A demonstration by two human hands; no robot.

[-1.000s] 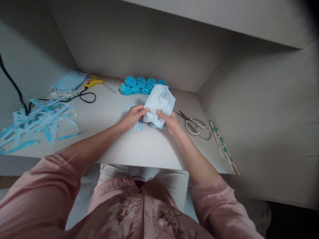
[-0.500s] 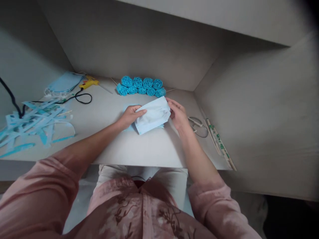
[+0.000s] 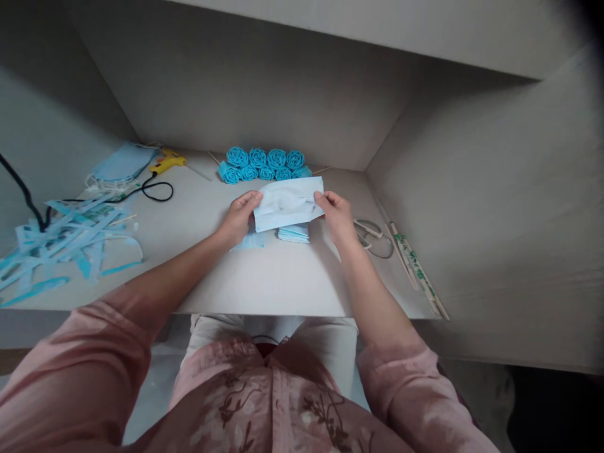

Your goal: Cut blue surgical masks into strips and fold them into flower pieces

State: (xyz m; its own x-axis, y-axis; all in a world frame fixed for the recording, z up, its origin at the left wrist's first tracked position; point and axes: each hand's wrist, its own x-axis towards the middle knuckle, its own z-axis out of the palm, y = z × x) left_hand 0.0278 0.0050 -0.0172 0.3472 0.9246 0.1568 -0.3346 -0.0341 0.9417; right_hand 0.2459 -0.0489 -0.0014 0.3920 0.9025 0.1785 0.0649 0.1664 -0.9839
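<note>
A pale blue face mask [image 3: 289, 202], with no ear loops visible, is stretched between my hands above the table. My left hand [image 3: 240, 217] pinches its left edge between thumb and fingers. At the opposite edge, my right hand [image 3: 336, 214] grips it the same way. Below the mask lies a small stack of folded light blue pieces [image 3: 293, 234], partly covered by it. A flat blue piece [image 3: 251, 241] rests beside that stack, near my left hand. Behind the mask are two rows of blue rosettes [image 3: 267, 165] that look like rolled mask fabric.
At the left lie a heap of cut blue strips [image 3: 70, 236], a pile of masks [image 3: 123, 165] and a yellow glue gun [image 3: 168, 161] with a black cord. Scissors [image 3: 370, 234] and wrapped chopsticks [image 3: 418, 267] lie at the right. Walls enclose the table's back and sides.
The mask has turned from a tilt to nearly level and moved slightly up. My right hand has shifted its hold onto the right edge, and more of the folded stack shows beneath.
</note>
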